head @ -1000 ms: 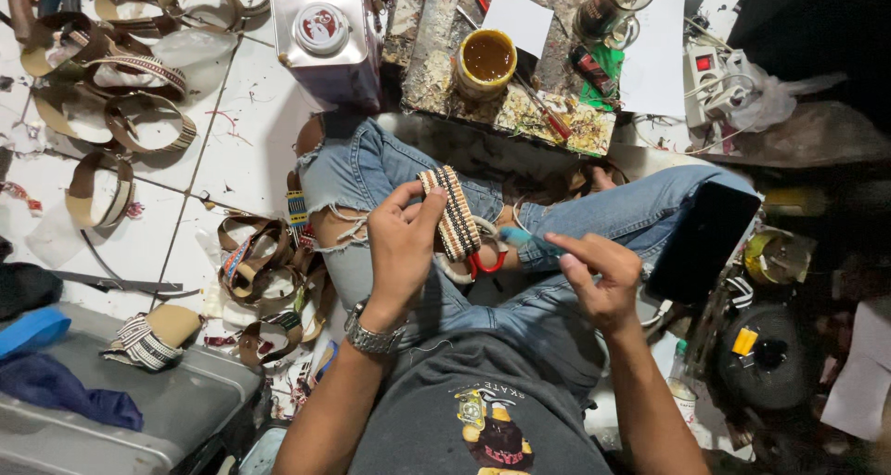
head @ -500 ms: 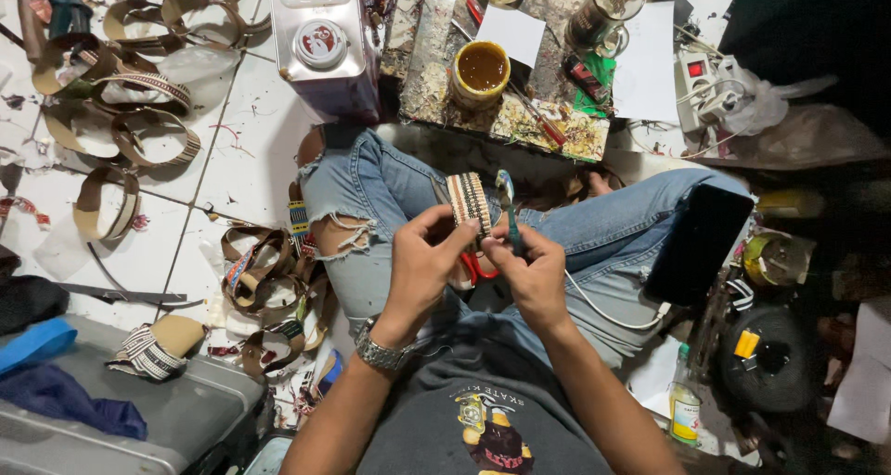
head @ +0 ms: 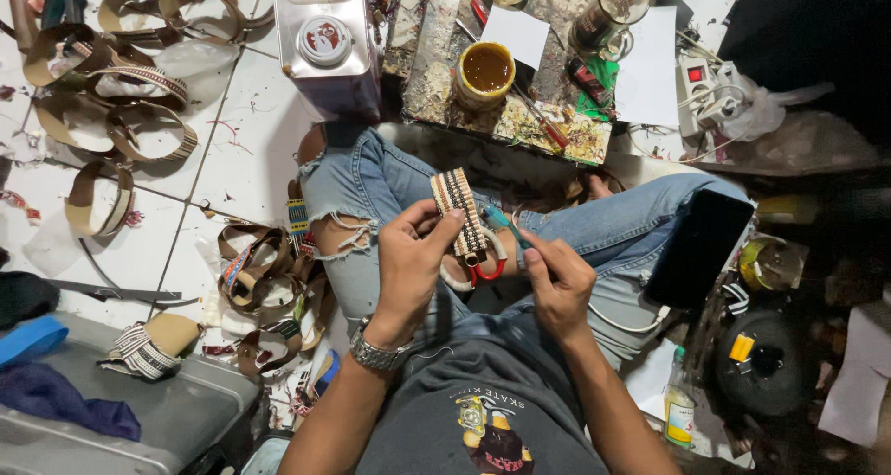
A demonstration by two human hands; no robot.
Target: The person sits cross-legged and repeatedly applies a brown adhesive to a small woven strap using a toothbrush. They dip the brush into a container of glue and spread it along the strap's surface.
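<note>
- Left hand (head: pixel 408 262) grips the woven strap (head: pixel 457 211), its long axis pointing away from the person.
- Right hand (head: pixel 557 285) pinches a teal brush (head: pixel 501 223).
- White tiled floor (head: pixel 232 150), cluttered.

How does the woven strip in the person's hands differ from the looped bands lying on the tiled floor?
The woven strip is held upright in the left hand; the looped bands lie loose on the floor tiles. The strip is flat and straight; the bands curl into rings. Both show striped woven patterning.
</note>
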